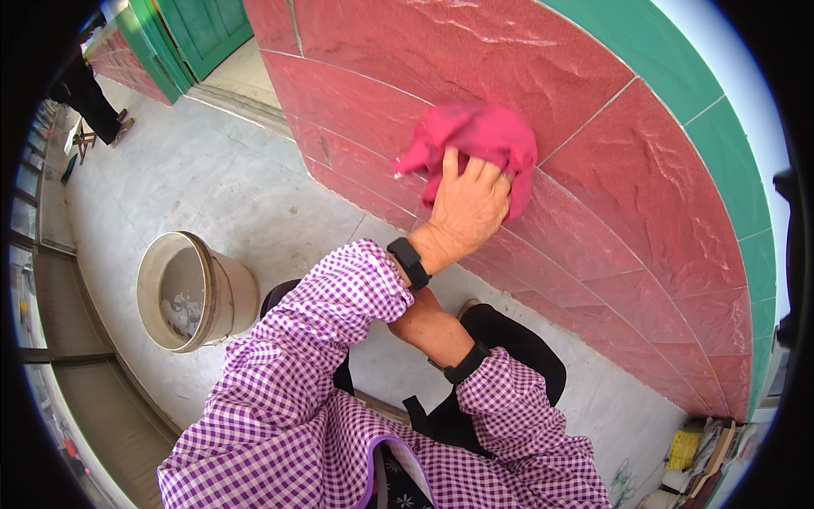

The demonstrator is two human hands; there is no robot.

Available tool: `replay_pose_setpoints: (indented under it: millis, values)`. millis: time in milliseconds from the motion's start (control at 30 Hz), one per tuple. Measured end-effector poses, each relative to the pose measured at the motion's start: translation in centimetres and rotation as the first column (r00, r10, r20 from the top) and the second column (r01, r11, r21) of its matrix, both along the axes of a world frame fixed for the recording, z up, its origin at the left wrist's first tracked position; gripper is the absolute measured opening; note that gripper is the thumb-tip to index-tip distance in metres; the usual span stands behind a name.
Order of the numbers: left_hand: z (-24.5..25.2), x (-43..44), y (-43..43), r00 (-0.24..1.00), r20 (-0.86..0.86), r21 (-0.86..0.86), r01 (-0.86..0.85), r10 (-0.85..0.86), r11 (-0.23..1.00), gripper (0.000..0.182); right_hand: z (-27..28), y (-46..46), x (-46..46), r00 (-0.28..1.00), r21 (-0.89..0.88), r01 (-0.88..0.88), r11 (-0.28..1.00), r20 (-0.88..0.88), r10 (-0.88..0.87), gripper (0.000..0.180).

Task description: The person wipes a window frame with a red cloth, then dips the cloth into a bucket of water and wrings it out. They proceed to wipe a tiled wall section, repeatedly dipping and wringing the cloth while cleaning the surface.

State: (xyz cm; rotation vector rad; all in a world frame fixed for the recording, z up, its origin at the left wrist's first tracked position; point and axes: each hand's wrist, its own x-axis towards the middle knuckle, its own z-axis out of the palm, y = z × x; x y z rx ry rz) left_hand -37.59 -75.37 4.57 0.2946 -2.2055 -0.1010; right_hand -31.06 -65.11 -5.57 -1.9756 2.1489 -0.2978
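My left hand (474, 197) presses a crumpled crimson cloth (489, 127) against the red tiled wall (585, 216), its fingers bent over the fabric. That arm reaches across from the lower left in a purple-and-white checked sleeve, with a black band at the wrist. Below it, my right hand (416, 318) lies under the left wrist and cuff; its fingers are hidden, so its grip cannot be judged. A black band circles the right wrist too. To the left, on the pale floor, a whitish bucket (238, 299) with a wire handle holds cloudy water with some foam.
A green door (213, 32) and a threshold are at the upper left. Near the left edge, a person in black trousers (89, 95) stands by a small folding stool (84, 140). Brown-framed panels (70, 305) line the left side. Assorted items and a yellow packet (685, 448) lie at the lower right.
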Motion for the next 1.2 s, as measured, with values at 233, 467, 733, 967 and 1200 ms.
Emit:
replay_pose_setpoints:
  millis: [233, 467, 733, 967, 1200]
  values:
    - [0.8, 0.3, -2.0, 0.985, -0.163, 0.079, -0.041, 0.054, 0.996, 0.031, 1.3, 0.2, -0.5, 0.991, 0.147, -0.091, 0.985, -0.082, 0.104, 0.021]
    - [2.6, -1.5, -2.8, 0.969, -0.232, 0.022, -0.086, 0.089, 0.996, 0.027, 1.2, 0.3, 0.1, 1.000, 0.143, -0.026, 0.989, -0.011, 0.028, 0.013]
    - [0.5, -1.2, -1.0, 0.997, -0.073, -0.034, 0.021, -0.023, 0.999, 0.033, 0.4, -0.4, -0.4, 0.998, 0.141, -0.007, 0.990, 0.061, -0.001, 0.026]
    - [-0.5, -0.5, -2.4, 0.992, -0.124, -0.043, -0.037, 0.032, 0.998, 0.035, 2.2, -0.5, -1.3, 0.997, 0.319, -0.010, 0.948, -0.073, 0.035, 0.020]
    - [-2.2, -1.1, 0.0, 0.997, 0.005, -0.061, 0.083, -0.083, 0.995, 0.032, 1.1, -1.0, -0.3, 1.000, 0.059, -0.005, 0.998, 0.025, 0.003, 0.026]
